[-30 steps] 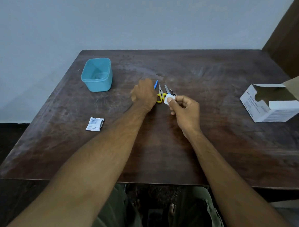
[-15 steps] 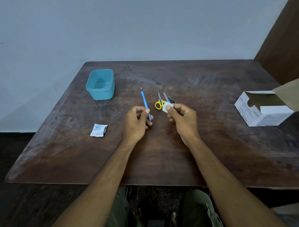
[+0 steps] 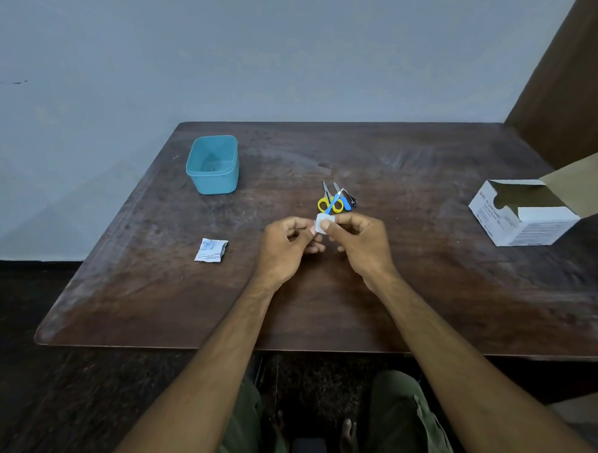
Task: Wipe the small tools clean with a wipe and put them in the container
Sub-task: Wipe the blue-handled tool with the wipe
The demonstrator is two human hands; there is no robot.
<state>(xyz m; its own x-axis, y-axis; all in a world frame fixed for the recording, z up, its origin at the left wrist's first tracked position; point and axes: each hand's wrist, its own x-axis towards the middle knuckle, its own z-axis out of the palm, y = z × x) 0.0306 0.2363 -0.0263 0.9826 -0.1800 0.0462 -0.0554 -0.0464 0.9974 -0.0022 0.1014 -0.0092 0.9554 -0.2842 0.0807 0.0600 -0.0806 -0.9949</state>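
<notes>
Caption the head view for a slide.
Seated at a wooden table, left hand holds a blue tool while right hand wipes it with a white wipe.

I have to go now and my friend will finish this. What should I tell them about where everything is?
Left hand: holds the lower end of the thin blue tool.
Right hand: pinches the white wipe round that tool.
The yellow-handled scissors and a dark tool lie on the table just beyond the hands.
The teal container stands far left; I cannot tell what is in it.
A torn wipe packet lies near the left, the open wipe box on the right.
Done: wipe out, first tool being wiped.
Left: finish it, put it in the container, then do the others.
</notes>
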